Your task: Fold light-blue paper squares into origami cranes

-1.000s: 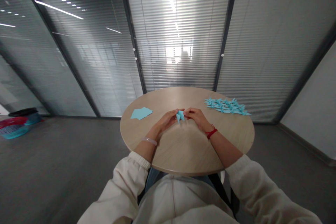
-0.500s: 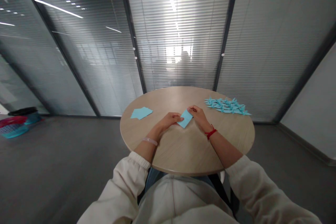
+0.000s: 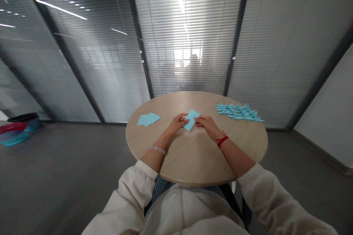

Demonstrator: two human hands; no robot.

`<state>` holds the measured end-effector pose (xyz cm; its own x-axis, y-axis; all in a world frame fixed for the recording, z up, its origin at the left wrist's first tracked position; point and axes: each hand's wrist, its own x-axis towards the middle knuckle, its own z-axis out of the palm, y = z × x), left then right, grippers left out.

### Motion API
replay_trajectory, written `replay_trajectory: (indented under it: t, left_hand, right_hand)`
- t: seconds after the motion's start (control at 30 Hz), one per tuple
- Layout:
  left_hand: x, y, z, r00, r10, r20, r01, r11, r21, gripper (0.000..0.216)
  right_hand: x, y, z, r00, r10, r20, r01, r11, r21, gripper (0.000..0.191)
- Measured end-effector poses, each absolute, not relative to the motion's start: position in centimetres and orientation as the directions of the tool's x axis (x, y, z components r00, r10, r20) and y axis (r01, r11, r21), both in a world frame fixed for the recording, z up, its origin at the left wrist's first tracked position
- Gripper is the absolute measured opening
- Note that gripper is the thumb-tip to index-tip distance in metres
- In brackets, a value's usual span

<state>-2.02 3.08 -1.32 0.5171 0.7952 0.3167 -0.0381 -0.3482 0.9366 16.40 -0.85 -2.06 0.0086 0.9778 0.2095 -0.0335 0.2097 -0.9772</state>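
left hand (image 3: 177,122): fingers curled, pinching left edge of blue paper sheet (image 3: 191,119) | sheet: frame centre, low over round worktop (image 3: 193,161) | right hand (image 3: 205,123): fingers curled, pinching sheet's right edge | folded blue pieces (image 3: 237,111): right of centre

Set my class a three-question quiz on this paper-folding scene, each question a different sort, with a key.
1. True or false: the left hand and the right hand both hold the blue paper.
2. What lies on the table out to the right of the right hand? A scissors; B folded paper shapes; C a cup.
3. Fill in: the red band is on the ___ wrist.
Key: 1 true; 2 B; 3 right.
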Motion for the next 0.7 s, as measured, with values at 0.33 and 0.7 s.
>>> replay_trajectory:
  t: [0.33, 0.7]
  left_hand:
    - [-1.2, 2.5, -1.8, 0.503, 0.771, 0.391, 0.145, -0.521, 0.841, 0.066]
    - [-1.1, 2.5, -1.4, 0.65, 0.716, 0.257, -0.045, -0.301, 0.953, 0.061]
  right_hand:
    - [16.5, -0.4, -2.2, 0.06, 0.931, 0.361, 0.228, 0.339, -0.912, 0.041]
    - [16.1, -1.4, -0.9, -0.013, 0.917, 0.399, 0.177, 0.395, -0.901, 0.033]
